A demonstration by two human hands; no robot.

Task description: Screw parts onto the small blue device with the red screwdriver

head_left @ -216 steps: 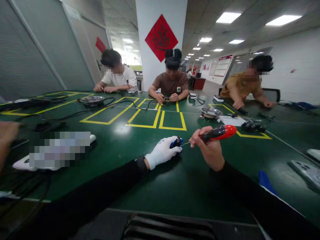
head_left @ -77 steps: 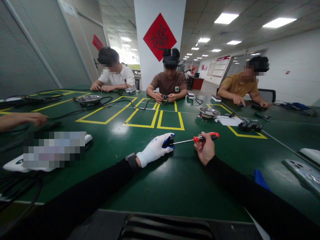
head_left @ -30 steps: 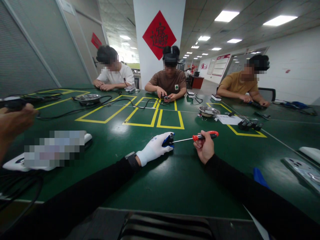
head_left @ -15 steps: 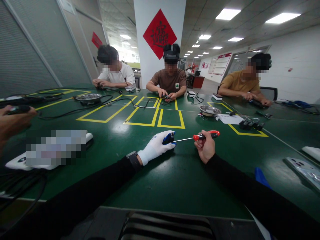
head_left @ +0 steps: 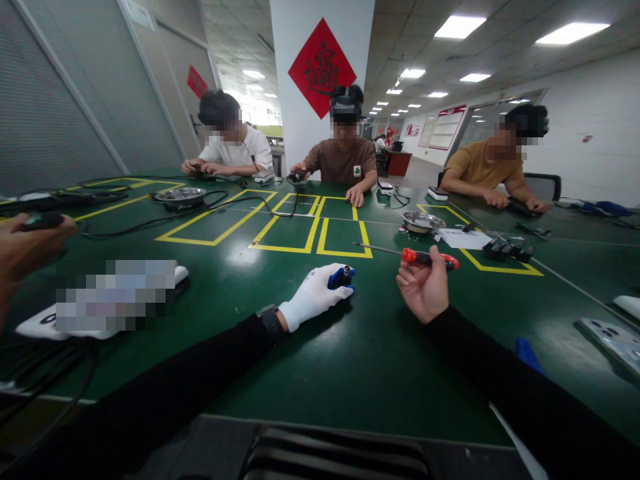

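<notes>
My left hand [head_left: 317, 293], in a white glove with blue fingertips, is closed around a small black part [head_left: 346, 273] with a metal end pointing up. The fingers cover most of the part, so its kind does not show. Bare, my right hand [head_left: 425, 287] grips a screwdriver [head_left: 423, 258] by its red and black handle. The thin shaft points left, and its tip is apart from the black part, above and beyond it. Both hands are over the middle of the green table [head_left: 300, 387].
A white device [head_left: 35, 327] with cables lies at left, near another person's hand [head_left: 35, 247]. Farther off are metal bowls [head_left: 423, 222], a paper sheet [head_left: 465, 239] and several black pieces [head_left: 509, 250]. A phone [head_left: 610, 343] rests at right. Three people sit across the table.
My right hand has drawn the screwdriver away from the black part, to the right and upward. My left hand stays put. The person opposite has moved their hands apart.
</notes>
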